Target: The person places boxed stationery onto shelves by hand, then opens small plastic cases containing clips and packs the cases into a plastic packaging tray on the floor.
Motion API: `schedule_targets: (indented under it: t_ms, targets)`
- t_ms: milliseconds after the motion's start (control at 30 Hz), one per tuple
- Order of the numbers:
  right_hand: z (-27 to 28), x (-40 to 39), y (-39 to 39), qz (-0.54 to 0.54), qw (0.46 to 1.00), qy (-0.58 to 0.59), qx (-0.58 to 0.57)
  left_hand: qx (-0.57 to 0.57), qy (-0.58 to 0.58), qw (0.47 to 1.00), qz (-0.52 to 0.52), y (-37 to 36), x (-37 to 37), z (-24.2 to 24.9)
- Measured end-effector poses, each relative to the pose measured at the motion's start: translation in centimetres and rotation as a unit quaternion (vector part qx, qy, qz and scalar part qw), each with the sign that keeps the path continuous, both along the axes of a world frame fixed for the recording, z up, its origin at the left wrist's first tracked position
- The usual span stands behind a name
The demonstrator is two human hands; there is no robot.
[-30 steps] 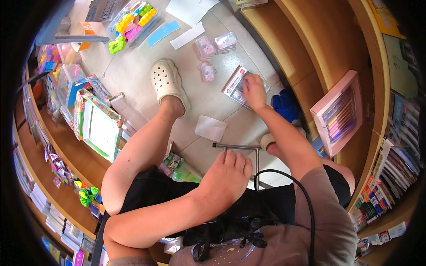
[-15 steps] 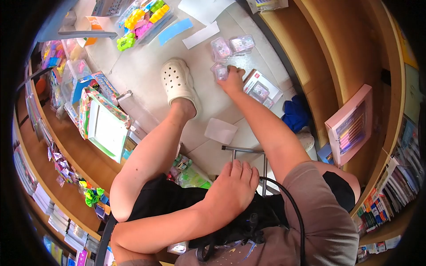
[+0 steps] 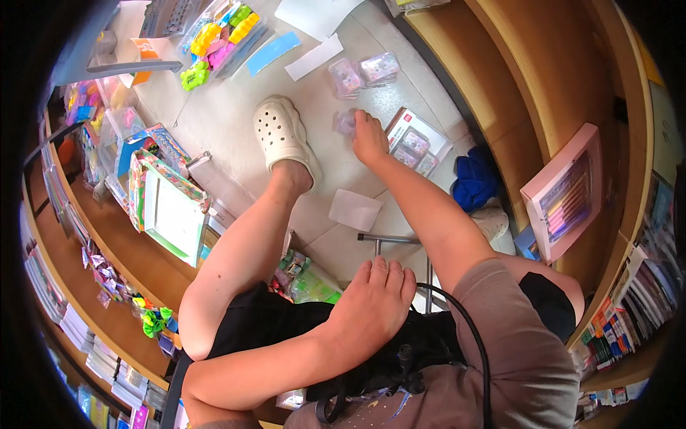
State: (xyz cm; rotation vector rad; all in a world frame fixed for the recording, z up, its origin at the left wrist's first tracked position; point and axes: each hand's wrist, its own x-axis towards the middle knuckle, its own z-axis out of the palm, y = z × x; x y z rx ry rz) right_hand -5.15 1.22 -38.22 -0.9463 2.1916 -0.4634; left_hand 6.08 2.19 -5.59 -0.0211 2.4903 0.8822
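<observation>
On the floor ahead, my right hand has its fingers together at the edge of a small clear case, which is blurred. Just beyond lie two small piles of similar clear cases, one on the left and one on the right. To the right of the hand is a white box with pictures of pinkish cases on its face. My left hand lies flat over my lap with nothing visible in it, close to a black cable.
Wooden shelves curve along the right, with a pink-framed box. A tub of colourful toys, blue strip and paper pieces lie on the floor. My clog stands left of the cases. A metal bar is near my left hand.
The fingers of my right hand have drawn together, and the small case has shifted a little toward me, apart from the piles. The view has moved slightly. My left hand stays put.
</observation>
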Motion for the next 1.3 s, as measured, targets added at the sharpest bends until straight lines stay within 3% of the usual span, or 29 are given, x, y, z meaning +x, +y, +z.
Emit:
schedule_targets:
  t_ms: [300,433,600,833,1067,1167,1300]
  targets:
    - [5.5,-3.2,6.5,-0.165,0.975,-0.096,-0.114,-0.003,-0.013,0.999,-0.035,0.8,-1.4,1.7]
    - [6.9,-7.5,12.5,-0.201,0.976,0.032,-0.078,-0.011,0.002,0.999,-0.032,2.1,-1.1,1.1]
    - [6.1,-10.1,17.2,-0.158,0.985,0.070,-0.020,-0.006,-0.001,0.998,-0.055,2.2,-1.3,1.4]
    - [5.8,-10.0,14.2,-0.066,0.994,0.081,0.032,-0.010,0.002,0.999,-0.049,2.6,-1.8,1.2]
    - [3.7,-9.4,11.9,-0.033,0.991,0.127,-0.040,-0.027,-0.011,0.999,-0.045,3.0,-1.9,0.8]
    - [3.9,-9.0,11.4,-0.068,0.994,0.080,0.002,-0.023,-0.025,0.998,-0.046,3.1,-1.8,0.6]
    - [2.8,-10.1,12.2,-0.033,0.997,0.067,-0.026,-0.022,-0.016,0.998,-0.051,2.9,-1.9,0.8]
